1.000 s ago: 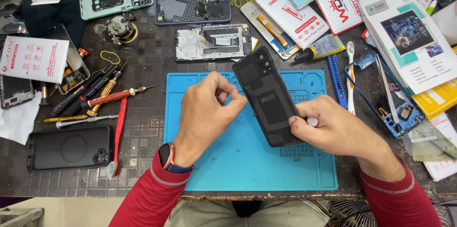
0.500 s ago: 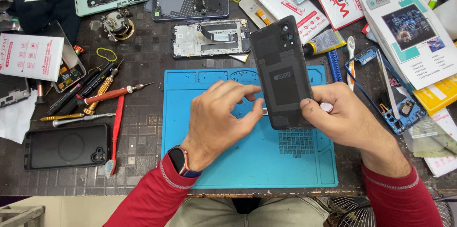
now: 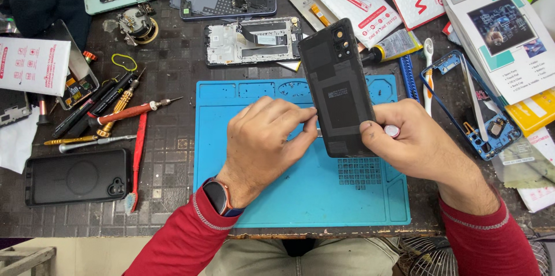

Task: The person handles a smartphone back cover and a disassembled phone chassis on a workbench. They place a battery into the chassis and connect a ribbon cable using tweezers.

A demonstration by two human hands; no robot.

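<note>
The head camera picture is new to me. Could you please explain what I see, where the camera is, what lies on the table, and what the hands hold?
The camera sits on a person's head and looks down at their own two hands. The right hand holds a black phone back cover tilted over a blue rubber work mat. The left hand touches the cover's left edge with its fingers. Left of the mat lie a red-handled screwdriver and a black phone case. Behind it lies an open phone frame.

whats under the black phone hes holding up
Under the black phone lies the blue repair mat; the mat's upper tray slots behind it are partly covered. Both hands grip its lower edges.
</note>
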